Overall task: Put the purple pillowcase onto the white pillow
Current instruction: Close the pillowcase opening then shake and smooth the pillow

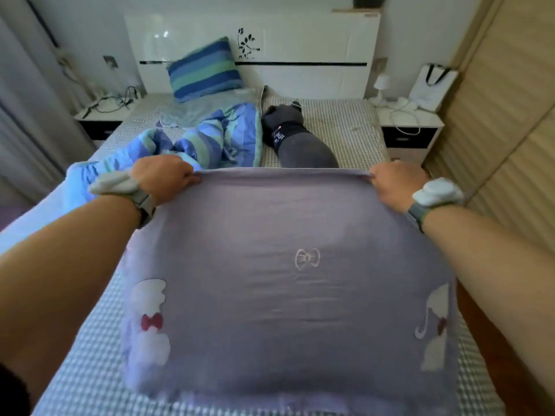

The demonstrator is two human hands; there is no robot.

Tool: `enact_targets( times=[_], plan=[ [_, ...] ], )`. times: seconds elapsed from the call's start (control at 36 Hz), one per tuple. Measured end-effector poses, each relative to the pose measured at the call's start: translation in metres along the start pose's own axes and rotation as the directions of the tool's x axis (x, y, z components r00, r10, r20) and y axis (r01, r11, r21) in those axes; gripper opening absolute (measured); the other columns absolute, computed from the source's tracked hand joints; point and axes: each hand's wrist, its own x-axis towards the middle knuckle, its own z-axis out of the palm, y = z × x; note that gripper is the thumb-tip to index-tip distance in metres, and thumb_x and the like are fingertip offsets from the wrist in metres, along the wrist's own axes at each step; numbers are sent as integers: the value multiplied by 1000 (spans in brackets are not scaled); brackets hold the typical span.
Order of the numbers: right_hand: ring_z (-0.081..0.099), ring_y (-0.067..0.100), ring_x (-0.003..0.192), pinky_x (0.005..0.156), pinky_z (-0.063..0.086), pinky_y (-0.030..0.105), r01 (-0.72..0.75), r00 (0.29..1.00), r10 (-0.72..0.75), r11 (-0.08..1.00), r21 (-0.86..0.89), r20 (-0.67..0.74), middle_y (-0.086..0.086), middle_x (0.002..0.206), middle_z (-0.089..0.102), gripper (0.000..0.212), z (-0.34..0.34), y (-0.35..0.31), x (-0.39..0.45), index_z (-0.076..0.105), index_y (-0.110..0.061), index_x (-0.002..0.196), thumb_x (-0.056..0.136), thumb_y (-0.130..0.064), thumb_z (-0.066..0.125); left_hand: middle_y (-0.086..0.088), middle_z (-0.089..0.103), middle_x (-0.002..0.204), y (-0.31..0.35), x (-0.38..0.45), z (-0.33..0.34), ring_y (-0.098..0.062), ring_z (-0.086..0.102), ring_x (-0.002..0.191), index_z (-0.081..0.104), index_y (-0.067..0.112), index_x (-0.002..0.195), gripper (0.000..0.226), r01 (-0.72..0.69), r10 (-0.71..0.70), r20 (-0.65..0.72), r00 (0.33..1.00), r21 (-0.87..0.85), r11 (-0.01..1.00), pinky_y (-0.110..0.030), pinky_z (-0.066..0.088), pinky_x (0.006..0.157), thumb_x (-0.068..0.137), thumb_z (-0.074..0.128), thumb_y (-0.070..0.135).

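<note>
The purple pillowcase, printed with white figures and red bows, lies plump on the bed in front of me. It covers the white pillow, which I cannot see. My left hand grips the far left corner of the pillowcase. At the far right corner, my right hand pinches the fabric edge. The far edge is stretched taut between both hands. Each wrist wears a band with a pale device.
A checked bed sheet lies under the pillow. Beyond it are a crumpled blue striped duvet, a dark grey garment and a striped pillow against the white headboard. Nightstands flank the bed; a wardrobe stands right.
</note>
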Motion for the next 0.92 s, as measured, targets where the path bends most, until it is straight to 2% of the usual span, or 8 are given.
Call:
enact_targets(
  times=[0.11,0.17,0.33,0.47,0.61,0.78,0.86,0.92],
  plan=[
    [60,36,97,81,44,36,-112,992,115,993,-48,55,7,99,68,33,95,-4,13,64,-24,92,96,-36,34,-16,58,111,37,22,106,-38,53,102,70,22,106,19,107,-108,-141,984,-14,994,-47,43,85,90,64,29],
    [57,40,102,93,45,47,-242,970,242,970,27,-1,16,110,65,36,140,-5,30,58,-21,108,90,-35,30,-19,48,133,56,32,160,-42,46,117,57,22,129,43,227,-267,-237,934,-184,957,-52,37,95,88,63,30],
    [27,45,140,115,24,54,-373,904,302,904,210,302,24,157,22,66,288,-65,-80,19,-14,156,101,-38,45,-11,4,165,131,-106,319,-39,5,150,15,39,156,66,366,-254,306,917,-398,841,-58,7,118,98,41,55],
    [20,43,145,112,27,59,-580,725,495,814,38,479,21,160,15,78,347,-59,-224,18,-20,155,92,-56,47,-12,13,162,111,-207,377,-40,18,147,8,50,151,72,690,-447,598,665,-263,674,-62,20,114,89,35,74],
    [33,41,139,114,28,51,-938,347,753,291,191,558,20,155,30,116,358,-12,-247,24,-9,152,70,-87,45,-21,55,136,69,-189,393,-41,54,121,35,22,147,85,897,-450,781,432,-321,304,-49,40,101,81,42,76],
    [52,28,129,110,41,42,-886,295,782,9,464,549,6,142,54,81,351,-15,-226,50,-16,140,76,-64,63,-24,62,95,70,-147,365,-42,59,93,63,8,98,45,749,-537,532,654,-550,368,-41,40,74,97,44,49],
    [56,30,122,104,43,38,-860,325,842,74,506,430,9,134,60,57,330,-24,-216,54,-12,135,91,-47,62,-19,63,99,58,-146,354,-40,58,96,59,11,101,48,809,-623,538,568,-505,301,-43,41,80,93,45,56],
    [54,37,122,101,42,43,-924,325,805,157,350,496,18,133,58,52,323,-30,-221,55,-3,132,94,-38,60,-20,58,110,45,-150,354,-41,55,99,58,11,108,45,809,-538,611,581,-356,468,-48,42,87,94,43,51]
  ],
)
